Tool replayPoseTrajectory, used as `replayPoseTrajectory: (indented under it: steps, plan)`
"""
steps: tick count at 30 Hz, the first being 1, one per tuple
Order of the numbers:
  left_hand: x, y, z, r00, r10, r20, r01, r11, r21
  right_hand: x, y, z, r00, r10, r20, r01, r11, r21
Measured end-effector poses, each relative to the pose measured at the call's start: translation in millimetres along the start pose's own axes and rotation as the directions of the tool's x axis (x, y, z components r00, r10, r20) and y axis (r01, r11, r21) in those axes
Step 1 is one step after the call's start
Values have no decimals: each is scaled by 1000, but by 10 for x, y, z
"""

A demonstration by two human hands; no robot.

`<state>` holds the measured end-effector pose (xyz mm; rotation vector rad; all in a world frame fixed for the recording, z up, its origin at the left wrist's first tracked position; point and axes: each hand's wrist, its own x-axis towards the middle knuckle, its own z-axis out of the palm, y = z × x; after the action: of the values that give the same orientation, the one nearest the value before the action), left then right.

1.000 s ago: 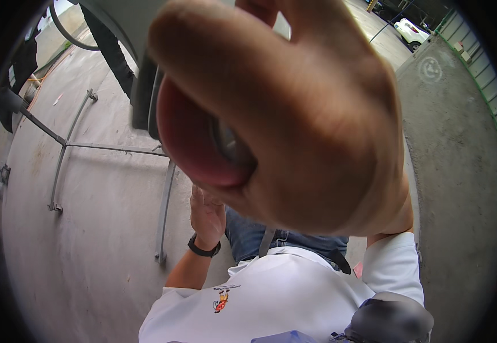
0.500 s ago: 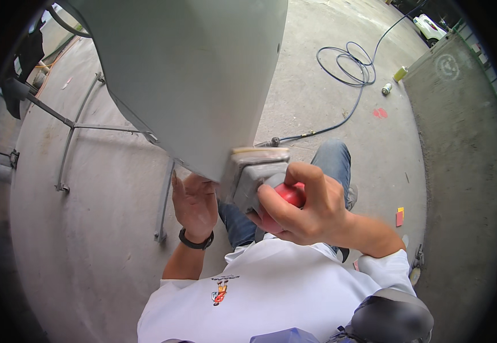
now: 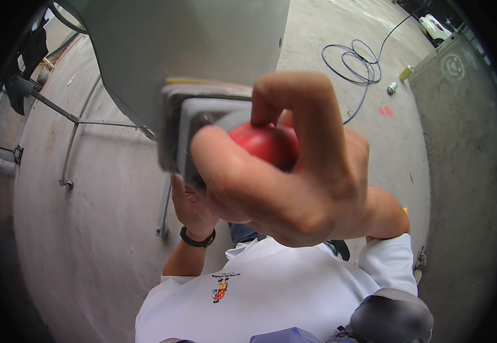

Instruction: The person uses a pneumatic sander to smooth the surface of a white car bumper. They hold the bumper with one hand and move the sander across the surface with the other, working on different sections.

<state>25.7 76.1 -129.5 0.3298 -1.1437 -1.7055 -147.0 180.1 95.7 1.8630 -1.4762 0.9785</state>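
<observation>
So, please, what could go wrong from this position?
The grey block, held by its red knob in the right hand, could knock the left hand, which shows just below it and partly hidden. Its edge might scratch the grey panel if it tilts; contact is unclear. The loose hose on the floor may catch a foot.

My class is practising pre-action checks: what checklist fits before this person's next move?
1. Right hand gripping the red rounded knob on the grey rectangular block: ok.
2. Block seated flat on the smooth grey curved panel: cannot tell.
3. Left hand touching the panel: cannot tell, partly hidden.
4. Hands covered: not ok, both bare.
5. Thin dark-blue coiled hose off the panel: ok, on the grey concrete floor.
</observation>
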Motion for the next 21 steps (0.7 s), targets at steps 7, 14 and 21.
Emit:
replayPoseTrajectory:
  steps: [7, 14, 21]
  plan:
    - [99, 216, 207, 950, -170, 261, 293, 769, -567, -718, -93, 106, 998, -26, 49, 26, 1000, 6]
    - [23, 35, 176, 981, -187, 56, 180, 756, -629, 12, 48, -59, 990, -75, 119, 73, 997, 26]
    - [79, -3, 205, 990, -57, 128, 106, 903, -417, 926, 260, -89, 968, -199, 153, 200, 980, 9]
